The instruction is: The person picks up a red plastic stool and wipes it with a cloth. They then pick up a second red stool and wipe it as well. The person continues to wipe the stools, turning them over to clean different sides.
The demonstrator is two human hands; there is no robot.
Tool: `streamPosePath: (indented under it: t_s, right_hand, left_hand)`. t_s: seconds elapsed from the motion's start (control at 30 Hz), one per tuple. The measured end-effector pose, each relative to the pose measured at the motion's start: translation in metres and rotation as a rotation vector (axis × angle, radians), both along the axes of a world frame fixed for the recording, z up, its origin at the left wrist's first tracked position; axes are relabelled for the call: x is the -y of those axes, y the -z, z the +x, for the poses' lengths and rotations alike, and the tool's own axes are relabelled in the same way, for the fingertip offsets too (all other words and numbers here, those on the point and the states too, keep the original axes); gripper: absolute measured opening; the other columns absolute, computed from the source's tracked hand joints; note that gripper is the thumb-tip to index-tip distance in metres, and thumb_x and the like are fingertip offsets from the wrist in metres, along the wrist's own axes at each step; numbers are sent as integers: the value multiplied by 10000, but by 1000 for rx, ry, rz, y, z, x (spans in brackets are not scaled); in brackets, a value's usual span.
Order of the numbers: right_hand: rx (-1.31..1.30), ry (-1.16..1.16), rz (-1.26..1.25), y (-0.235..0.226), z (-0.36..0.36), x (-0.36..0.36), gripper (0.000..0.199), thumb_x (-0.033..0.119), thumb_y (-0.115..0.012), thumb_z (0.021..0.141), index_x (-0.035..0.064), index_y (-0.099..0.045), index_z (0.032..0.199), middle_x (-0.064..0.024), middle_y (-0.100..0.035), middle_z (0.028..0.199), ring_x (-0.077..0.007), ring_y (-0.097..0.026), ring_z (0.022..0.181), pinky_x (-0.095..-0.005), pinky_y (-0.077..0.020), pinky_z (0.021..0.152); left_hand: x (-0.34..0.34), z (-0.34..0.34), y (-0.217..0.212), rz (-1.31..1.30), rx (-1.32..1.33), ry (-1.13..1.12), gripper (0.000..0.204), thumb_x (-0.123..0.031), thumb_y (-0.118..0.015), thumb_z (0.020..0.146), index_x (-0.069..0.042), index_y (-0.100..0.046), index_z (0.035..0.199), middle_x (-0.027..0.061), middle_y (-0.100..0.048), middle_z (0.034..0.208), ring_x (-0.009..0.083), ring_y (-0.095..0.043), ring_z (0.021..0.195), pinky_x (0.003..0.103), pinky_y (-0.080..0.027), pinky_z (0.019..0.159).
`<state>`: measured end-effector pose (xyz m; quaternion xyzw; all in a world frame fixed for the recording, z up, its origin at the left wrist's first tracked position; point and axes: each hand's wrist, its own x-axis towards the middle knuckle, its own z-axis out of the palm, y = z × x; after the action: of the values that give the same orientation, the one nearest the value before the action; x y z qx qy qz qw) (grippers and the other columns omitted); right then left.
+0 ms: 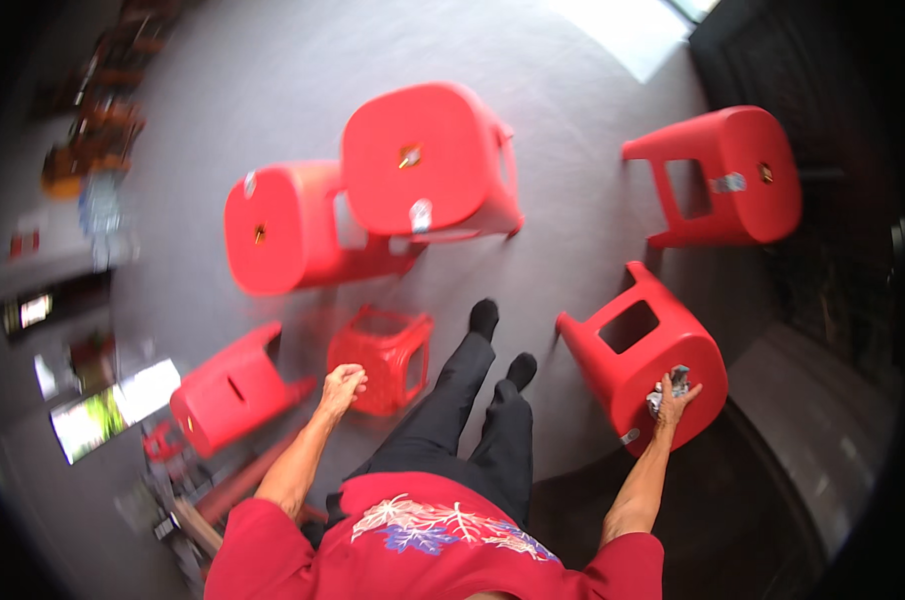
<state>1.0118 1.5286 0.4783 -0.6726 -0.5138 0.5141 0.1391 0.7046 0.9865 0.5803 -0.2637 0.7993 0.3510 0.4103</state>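
Note:
My right hand (677, 402) presses a crumpled grey-and-white cloth (657, 402) onto the seat of a red plastic stool (628, 345) at the right. Part of the cloth shows past the fingers, the rest is under the palm. My left hand (346, 386) hangs in the air with its fingers loosely curled in, and I see nothing in it. Below and beside it is a smaller, glossy red stool (378, 355). Left of that hand, another red stool (235, 388) stands with its seat towards the lower left.
Ahead, a large red stool (413, 150) stands against another red stool (273, 230). One more stool (738, 180) is at the far right, near a dark wall. Grey floor (573, 130) lies between them. Blurred furniture and bottles (103, 210) line the left.

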Motion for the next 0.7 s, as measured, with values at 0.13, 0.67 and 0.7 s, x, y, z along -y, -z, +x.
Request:
streamPosePath:
  t_s: [0.13, 0.67, 0.7]
  right_hand:
    - [9, -130, 37, 15, 31, -20, 1053, 150, -706, 766, 92, 128, 1405, -47, -565, 1019, -124, -561, 769, -259, -470, 635]
    - [108, -381, 16, 28, 20, -19, 1128, 233, -745, 728, 5, 145, 1383, -124, -544, 1017, -166, -571, 743, -286, -481, 608]
    - [144, -405, -29, 14, 12, -13, 1129, 262, -743, 729, 6, 138, 1386, -122, -540, 1042, -168, -567, 782, -296, -479, 654]
  left_hand:
    - [41, 84, 5, -58, 156, -71, 336, -302, -610, 829, -93, -558, 1087, 57, -644, 939, 121, -608, 761, 258, -432, 576]
    - [60, 254, 47, 12, 109, -152, 380, -277, -642, 800, -21, -564, 1070, 140, -614, 996, 228, -599, 898, 357, -483, 768]
    - [57, 243, 59, -23, 119, -62, 402, -279, -639, 796, -31, -549, 1100, 144, -595, 1054, 257, -587, 948, 382, -472, 802]
